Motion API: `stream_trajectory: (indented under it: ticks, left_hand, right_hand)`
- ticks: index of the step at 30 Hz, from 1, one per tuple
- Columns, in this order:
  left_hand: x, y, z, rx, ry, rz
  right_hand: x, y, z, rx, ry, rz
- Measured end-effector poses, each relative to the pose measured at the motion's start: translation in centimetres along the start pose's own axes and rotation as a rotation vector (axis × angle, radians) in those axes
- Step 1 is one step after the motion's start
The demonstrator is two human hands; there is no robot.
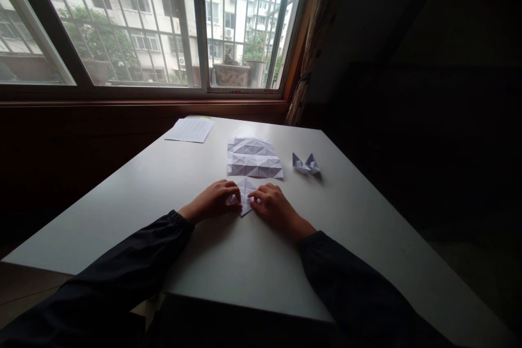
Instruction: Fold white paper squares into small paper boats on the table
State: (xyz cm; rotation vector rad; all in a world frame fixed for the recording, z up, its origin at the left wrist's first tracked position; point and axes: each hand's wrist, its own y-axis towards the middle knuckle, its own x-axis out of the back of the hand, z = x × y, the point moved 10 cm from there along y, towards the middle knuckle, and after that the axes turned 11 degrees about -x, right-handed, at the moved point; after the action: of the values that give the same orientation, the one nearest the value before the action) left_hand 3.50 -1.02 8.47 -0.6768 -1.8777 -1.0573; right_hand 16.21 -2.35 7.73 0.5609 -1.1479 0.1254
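Note:
A small folded white paper (246, 187) lies on the white table between my hands, one corner pointing towards me. My left hand (216, 198) curls over its left side, thumb and fingers closed on the edge. On the opposite side, my right hand (272, 204) pinches the right edge with bent fingers. The fingers partly hide the folds. Just beyond it lies a creased white sheet (255, 159) with a pattern of triangular folds. To the right stand two small folded paper boats (305, 163), side by side.
At the table's (130, 206) far left corner lies a stack of printed sheets (190, 130). Behind the table is a barred window (138, 27) with a tied curtain (304, 81) at its right. The table's near edge runs below my forearms.

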Motion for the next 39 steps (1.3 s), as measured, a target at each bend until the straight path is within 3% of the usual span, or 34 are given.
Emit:
stream_trajectory:
  ticks: [15,26,39]
  left_hand:
    - [-0.2,0.1,-0.9,-0.015,0.071,0.032]
    - [-0.1,-0.1,0.0,0.062,-0.002,0.080]
    - [-0.1,-0.2,0.2,0.105,0.036,0.117]
  right_hand:
    - [-0.6,0.0,1.3,0.006,-0.010,0.016]
    - [-0.4,0.5,-3.9,-0.170,-0.046,0.003]
    - [-0.8,0.7,-4.5,-0.183,0.005,0.055]
